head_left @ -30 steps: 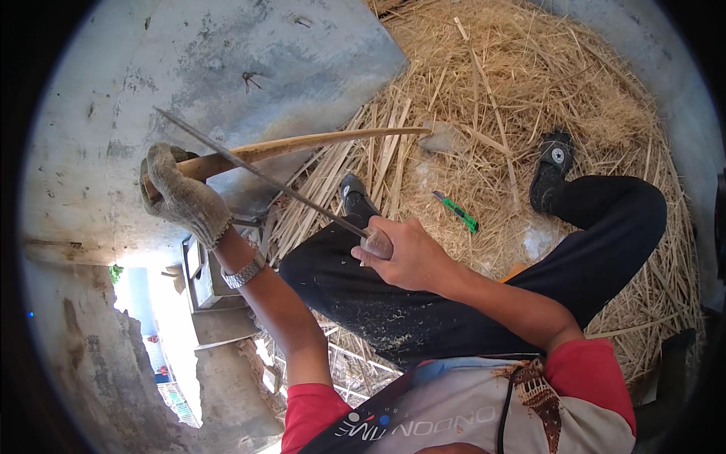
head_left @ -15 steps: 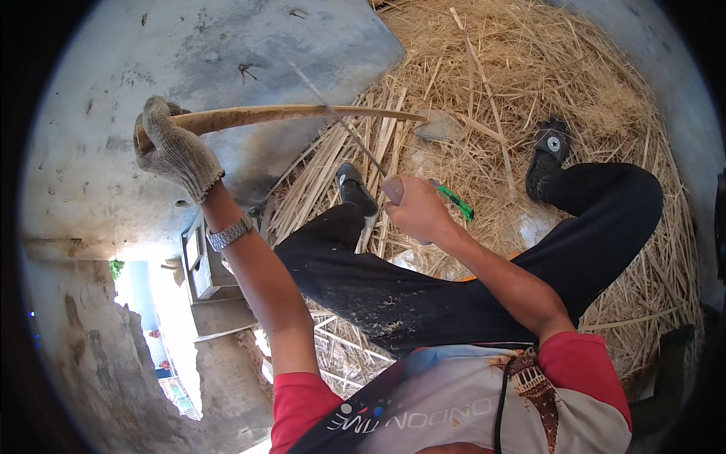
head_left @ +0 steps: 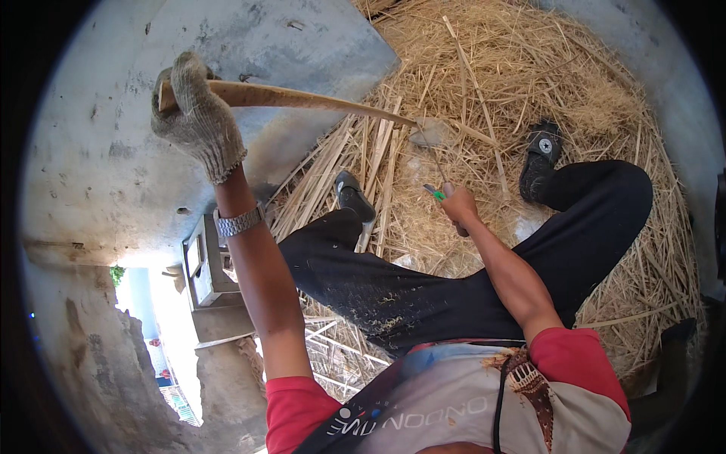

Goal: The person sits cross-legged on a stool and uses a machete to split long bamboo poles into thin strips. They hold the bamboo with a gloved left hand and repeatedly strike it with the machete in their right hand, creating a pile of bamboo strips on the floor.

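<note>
My left hand (head_left: pixel 198 113), in a knitted grey glove, is closed around the thick near end of a long bamboo strip (head_left: pixel 302 100). The strip slopes down to the right, its far tip at a grey block (head_left: pixel 432 135) among the shavings. Bare and closed, my right hand (head_left: pixel 460 206) grips the wooden handle of a knife (head_left: pixel 435 155). Its thin blade points away from me, its tip near the strip's far end; whether they touch I cannot tell. Beside that hand lies a green utility knife (head_left: pixel 437 194), partly covered by it.
Straw-like shavings (head_left: pixel 522 68) cover the floor between and beyond my shoes. Split bamboo strips (head_left: pixel 325 170) lie piled near my left shoe (head_left: pixel 354 195). A stained wall (head_left: pixel 113 151) rises at left, with a box-like object (head_left: pixel 212 261) and a bright opening below it.
My left hand has risen and shifted slightly right, lifting the strip's held end. My right hand has moved right, and the blade has swung from crossing mid-strip to the strip's far end.
</note>
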Motion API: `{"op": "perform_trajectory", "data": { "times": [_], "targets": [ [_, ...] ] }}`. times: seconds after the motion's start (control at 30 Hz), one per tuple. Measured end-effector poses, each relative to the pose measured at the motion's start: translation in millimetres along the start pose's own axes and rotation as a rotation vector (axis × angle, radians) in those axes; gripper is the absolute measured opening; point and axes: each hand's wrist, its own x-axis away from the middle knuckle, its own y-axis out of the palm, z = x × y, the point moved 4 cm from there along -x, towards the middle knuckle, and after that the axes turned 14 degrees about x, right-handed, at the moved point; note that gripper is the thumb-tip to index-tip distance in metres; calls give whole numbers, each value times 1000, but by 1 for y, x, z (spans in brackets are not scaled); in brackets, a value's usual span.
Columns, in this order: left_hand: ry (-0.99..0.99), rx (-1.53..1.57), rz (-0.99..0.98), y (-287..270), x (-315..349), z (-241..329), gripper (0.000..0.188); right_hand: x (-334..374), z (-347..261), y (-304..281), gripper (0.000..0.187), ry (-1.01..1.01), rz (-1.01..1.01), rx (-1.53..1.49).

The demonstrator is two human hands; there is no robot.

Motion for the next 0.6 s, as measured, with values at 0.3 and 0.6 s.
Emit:
{"op": "perform_trajectory", "data": {
  "times": [0.3,0.6],
  "targets": [
    [28,21,3,13,-7,-8,24,49,-65,-17,12,-297,-109,-387],
    [22,-114,92,2,-6,-13,26,164,-166,-79,17,-801,10,-403]
  ]
}}
